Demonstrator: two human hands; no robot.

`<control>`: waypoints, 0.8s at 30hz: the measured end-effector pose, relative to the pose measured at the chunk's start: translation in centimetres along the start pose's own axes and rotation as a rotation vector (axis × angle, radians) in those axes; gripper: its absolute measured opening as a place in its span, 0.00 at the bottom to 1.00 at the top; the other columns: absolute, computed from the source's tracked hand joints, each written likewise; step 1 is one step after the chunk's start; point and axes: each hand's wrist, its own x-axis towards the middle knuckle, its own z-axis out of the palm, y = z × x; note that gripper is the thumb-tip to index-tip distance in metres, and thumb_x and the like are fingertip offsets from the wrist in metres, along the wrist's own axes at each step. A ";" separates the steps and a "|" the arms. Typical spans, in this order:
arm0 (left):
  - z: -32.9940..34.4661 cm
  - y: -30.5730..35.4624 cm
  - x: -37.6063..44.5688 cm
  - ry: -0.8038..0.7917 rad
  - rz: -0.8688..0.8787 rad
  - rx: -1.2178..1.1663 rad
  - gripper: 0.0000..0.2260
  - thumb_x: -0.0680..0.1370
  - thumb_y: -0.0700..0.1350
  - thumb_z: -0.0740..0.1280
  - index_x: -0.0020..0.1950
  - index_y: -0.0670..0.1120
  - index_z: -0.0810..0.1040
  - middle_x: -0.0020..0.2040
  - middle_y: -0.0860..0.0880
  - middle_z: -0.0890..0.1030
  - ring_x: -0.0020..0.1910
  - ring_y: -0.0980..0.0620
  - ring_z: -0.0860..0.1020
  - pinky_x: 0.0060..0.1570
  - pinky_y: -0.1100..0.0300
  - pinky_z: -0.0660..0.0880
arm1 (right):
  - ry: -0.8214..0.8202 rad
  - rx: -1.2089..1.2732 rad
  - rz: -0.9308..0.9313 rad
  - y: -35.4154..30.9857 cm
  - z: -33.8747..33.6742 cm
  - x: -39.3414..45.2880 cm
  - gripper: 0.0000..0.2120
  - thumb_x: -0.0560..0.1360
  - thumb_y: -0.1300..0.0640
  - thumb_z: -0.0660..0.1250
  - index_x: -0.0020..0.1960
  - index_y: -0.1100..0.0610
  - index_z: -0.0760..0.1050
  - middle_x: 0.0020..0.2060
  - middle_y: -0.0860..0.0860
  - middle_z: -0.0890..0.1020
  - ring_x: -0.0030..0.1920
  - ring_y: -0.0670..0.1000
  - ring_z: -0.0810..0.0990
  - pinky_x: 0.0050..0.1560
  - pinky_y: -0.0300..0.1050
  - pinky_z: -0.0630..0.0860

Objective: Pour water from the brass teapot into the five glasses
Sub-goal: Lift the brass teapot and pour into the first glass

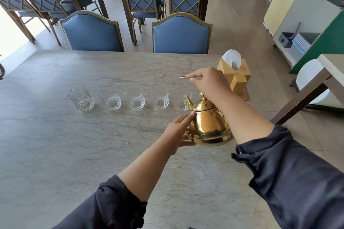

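Note:
A shiny brass teapot (209,124) stands on the grey stone table (55,145), right of centre, its spout pointing left toward a row of several empty cut-glass tumblers. The row runs from the leftmost glass (81,98) to the rightmost glass (181,103), which sits just behind the spout. My right hand (210,83) hovers above the pot, fingers closed on the thin brass handle, whose end sticks out to the left. My left hand (179,132) cups the pot's left side, with fingers and thumb spread against the metal.
A wooden tissue box (237,76) stands behind the teapot near the table's right edge. Two blue chairs (91,33) (181,35) face the far side. Another table (331,67) is close on the right, a counter beyond it.

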 end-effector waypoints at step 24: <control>0.2 0.1 -0.2 0.003 -0.001 -0.050 0.18 0.76 0.60 0.70 0.61 0.52 0.77 0.55 0.40 0.81 0.53 0.37 0.84 0.52 0.43 0.83 | -0.063 -0.027 0.049 -0.7 -0.7 0.5 0.10 0.79 0.54 0.66 0.58 0.50 0.83 0.61 0.51 0.82 0.58 0.52 0.80 0.47 0.38 0.69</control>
